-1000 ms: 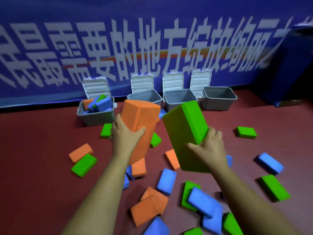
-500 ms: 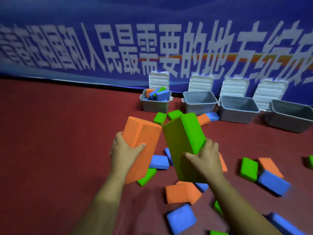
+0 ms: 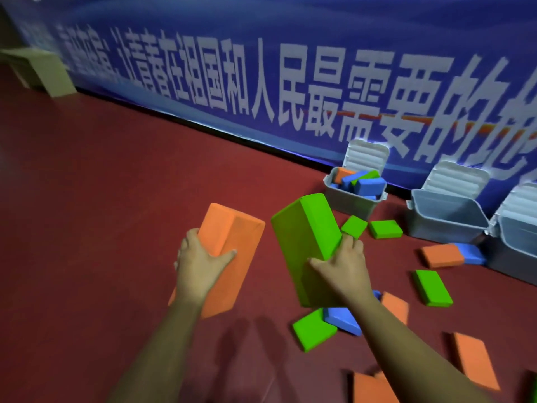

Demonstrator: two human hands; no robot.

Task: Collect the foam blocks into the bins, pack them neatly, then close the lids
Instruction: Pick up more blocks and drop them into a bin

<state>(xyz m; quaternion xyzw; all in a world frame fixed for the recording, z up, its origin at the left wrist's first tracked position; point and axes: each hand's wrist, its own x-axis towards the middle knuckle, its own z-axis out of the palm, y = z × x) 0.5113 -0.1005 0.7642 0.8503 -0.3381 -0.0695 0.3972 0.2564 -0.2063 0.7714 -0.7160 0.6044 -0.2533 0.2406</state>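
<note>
At the far left a pale green box-like object (image 3: 37,71) stands against the blue banner (image 3: 261,68), and the red floor (image 3: 87,199) in front of it is bare. The left hand (image 3: 200,266) is clamped on an orange foam block (image 3: 229,251), thumb across its front face, fingers round the far edge. Just right of it, apart from the orange one, the right hand (image 3: 343,266) grips a green foam block (image 3: 308,239) the same way; both are held up off the floor, tilted.

Three grey bins show along the banner: the nearest bin (image 3: 351,202) holds a heap of blue, orange and green blocks, the second bin (image 3: 444,219) looks empty, the third bin (image 3: 517,228) is cut by the right edge. Each has its white lid (image 3: 366,154) standing open behind it.

Loose on the floor I count four green blocks (image 3: 385,229), about five orange blocks (image 3: 441,255) and two blue blocks (image 3: 343,318), though blur at the bottom edge makes the orange count unsure.

Against half a second ago the view has swung left: the bins sit further right, only three of the four remain in frame, the left-hand object has come into sight, and the two held blocks, then touching at their top corners, now have a gap between them
</note>
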